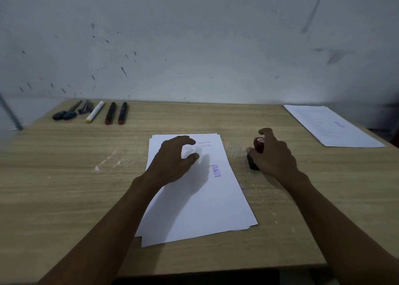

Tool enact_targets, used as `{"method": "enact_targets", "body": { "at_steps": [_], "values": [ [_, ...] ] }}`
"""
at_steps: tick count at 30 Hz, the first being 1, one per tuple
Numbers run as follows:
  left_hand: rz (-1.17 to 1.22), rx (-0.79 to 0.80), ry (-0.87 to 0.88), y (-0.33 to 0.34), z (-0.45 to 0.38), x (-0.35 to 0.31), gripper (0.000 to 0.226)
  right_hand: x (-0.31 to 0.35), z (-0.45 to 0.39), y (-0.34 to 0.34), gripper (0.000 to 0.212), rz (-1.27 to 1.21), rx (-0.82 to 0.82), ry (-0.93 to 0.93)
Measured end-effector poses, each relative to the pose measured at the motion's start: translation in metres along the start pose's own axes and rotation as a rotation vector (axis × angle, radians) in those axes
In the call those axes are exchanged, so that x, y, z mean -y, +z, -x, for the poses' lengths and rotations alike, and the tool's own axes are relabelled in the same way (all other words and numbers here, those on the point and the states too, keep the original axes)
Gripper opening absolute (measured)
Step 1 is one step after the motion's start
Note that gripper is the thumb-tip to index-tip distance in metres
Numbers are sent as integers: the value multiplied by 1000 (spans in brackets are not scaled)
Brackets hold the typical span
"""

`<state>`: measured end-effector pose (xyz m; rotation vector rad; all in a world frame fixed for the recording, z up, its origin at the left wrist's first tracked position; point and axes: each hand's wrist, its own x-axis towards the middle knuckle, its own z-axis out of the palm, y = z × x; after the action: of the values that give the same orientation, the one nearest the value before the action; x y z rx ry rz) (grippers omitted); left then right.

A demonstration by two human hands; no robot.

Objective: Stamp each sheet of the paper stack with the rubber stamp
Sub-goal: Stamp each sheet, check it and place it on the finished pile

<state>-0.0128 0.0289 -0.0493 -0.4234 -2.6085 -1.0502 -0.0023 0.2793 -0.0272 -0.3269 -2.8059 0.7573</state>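
Paper stack (pixel 194 198) lies mid-table, its top sheet already marked, so we hover our left hand (pixel 172 157) over it, fingers loosely curled and empty, ready to slide it off, while our right hand (pixel 274 153) grips the rubber stamp (pixel 258 145) parked just beside.

Right hand (pixel 274 151): covers most of the stamp (pixel 258 145); only the red knob and a dark edge of the base show.
Left hand (pixel 172 157): hides part of the printed lines at the far end of the stack (pixel 200 200); the text is too small to read.
Far-right sheets (pixel 332 126): blue mark blurred, illegible.
Far-left tools (pixel 64 114): dim, kind unclear.
Both forearms: cut off by the near edge.
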Motion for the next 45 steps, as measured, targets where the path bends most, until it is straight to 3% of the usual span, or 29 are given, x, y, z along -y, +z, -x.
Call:
{"method": "enact_targets", "body": {
  "at_steps": [3, 6, 9, 11, 15, 20, 27, 32, 39, 45],
  "values": [
    [7, -61, -6, -4, 4, 6, 36, 2, 15, -2, 76, 15, -118, 28],
    [-4, -121, -53, -8, 12, 17, 33, 7, 40, 0, 53, -30, -227, 43],
    [-55, -181, -78, -11, 21, 28, 31, 10, 63, 12, 29, -16, -83, 33],
    [-79, -202, -112, -12, 29, 34, 34, 12, 74, 22, 31, 17, 16, 22],
    [-112, -198, -220, -10, 41, 41, 35, 15, 84, 36, 43, 76, -8, -13],
    [-114, -194, -254, -9, 46, 39, 40, 22, 89, 37, 32, -95, -31, 48],
    [48, -266, -329, -15, 48, 37, 44, 25, 88, 41, 15, -150, -114, 55],
    [215, -364, -362, -20, 50, 37, 40, 23, 88, 40, 17, -207, -182, 18],
    [488, -471, -512, -26, 47, 40, 49, 20, 82, 35, 28, -607, -74, 13],
    [811, -359, -609, -36, 31, 40, 54, 24, 75, 14, 30, -850, -120, -42]
  ]
}}
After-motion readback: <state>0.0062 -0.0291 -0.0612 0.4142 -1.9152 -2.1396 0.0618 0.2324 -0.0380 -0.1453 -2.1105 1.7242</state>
